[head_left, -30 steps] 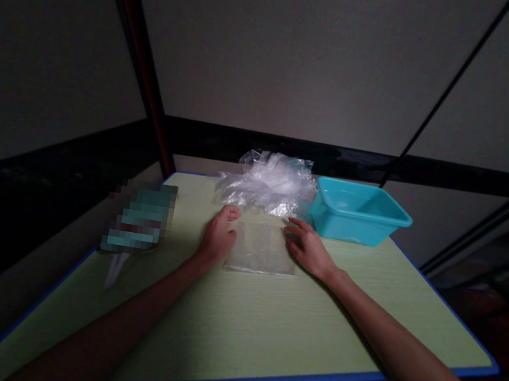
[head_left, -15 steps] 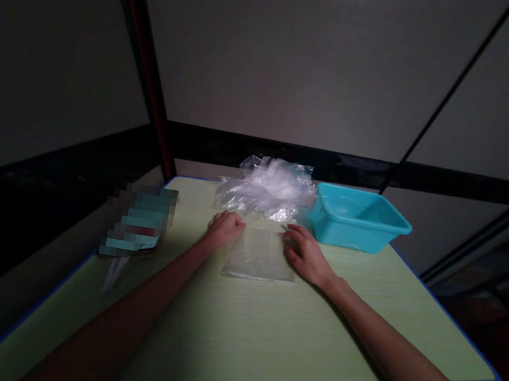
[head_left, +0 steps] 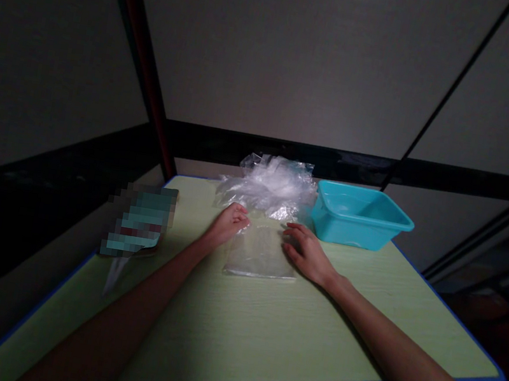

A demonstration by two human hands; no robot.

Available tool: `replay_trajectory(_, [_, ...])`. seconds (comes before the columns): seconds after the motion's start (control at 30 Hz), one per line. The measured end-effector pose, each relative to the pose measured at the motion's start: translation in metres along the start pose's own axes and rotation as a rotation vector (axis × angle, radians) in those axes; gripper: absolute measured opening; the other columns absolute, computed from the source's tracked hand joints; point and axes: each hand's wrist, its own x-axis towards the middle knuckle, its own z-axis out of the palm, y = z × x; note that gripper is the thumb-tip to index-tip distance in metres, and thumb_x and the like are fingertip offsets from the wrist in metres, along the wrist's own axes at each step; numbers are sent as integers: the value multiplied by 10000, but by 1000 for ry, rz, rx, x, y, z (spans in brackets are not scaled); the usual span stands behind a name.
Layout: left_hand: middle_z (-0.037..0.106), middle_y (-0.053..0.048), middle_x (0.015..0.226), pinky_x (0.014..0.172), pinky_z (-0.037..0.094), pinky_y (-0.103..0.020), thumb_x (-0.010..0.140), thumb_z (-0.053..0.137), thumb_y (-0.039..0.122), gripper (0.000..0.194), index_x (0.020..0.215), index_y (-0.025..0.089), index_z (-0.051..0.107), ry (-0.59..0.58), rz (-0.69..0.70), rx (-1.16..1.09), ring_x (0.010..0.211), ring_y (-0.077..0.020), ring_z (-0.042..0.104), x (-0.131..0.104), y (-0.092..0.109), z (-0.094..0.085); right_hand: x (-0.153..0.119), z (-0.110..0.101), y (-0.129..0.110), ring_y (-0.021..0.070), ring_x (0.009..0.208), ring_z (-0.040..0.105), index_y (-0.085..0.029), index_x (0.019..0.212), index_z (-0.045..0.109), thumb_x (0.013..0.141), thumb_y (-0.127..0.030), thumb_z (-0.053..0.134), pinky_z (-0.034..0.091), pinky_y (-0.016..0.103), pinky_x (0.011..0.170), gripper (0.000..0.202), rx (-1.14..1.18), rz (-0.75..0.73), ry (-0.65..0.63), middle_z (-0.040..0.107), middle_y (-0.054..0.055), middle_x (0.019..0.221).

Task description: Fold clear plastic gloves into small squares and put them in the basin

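A clear, flat plastic bag (head_left: 263,256), or a thin stack of such bags, lies on the table in front of me. My left hand (head_left: 226,224) is at its upper left corner, fingers curled towards the thumb. A shiny bit of plastic shows just under that thumb, so the corner appears pinched there; the exact contact is hard to see. At the bag's upper right side rests my right hand (head_left: 305,252), open, with fingers apart and the fingertips on or just above the bag's edge.
Behind the bag, a loose heap of crinkled clear plastic bags (head_left: 270,183) lies at the table's far edge. A turquoise plastic basin (head_left: 349,231) stands to its right. On the left sits a blurred-out greenish item (head_left: 138,223). The pale green table (head_left: 260,339) has a blue rim; wall panels rise behind it.
My left hand has turned and lifted slightly, its fingers loosening from a fist, with plastic now glinting under the thumb. My right hand has hardly moved.
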Motion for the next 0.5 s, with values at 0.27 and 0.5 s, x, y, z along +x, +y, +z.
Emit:
replay_trajectory(0.27, [526, 28, 668, 581, 436, -240, 553, 518, 71, 236, 732, 183, 411, 213, -114, -21, 600, -119, 565, -19, 7, -15, -1, -5, -11, 204, 1048, 461, -147, 1021, 517, 796, -169, 430, 366, 375, 909, 242, 23, -65, -13, 504, 114, 1121])
replay_trajectory(0.5, [576, 25, 621, 491, 445, -235, 640, 518, 173, 190, 802, 182, 419, 11, -367, -139, 530, -148, 616, -72, 31, -41, -5, -10, -32, 195, 1036, 472, -158, 1092, 476, 820, -160, 391, 385, 358, 894, 285, 25, -248, -126, 529, 105, 1095])
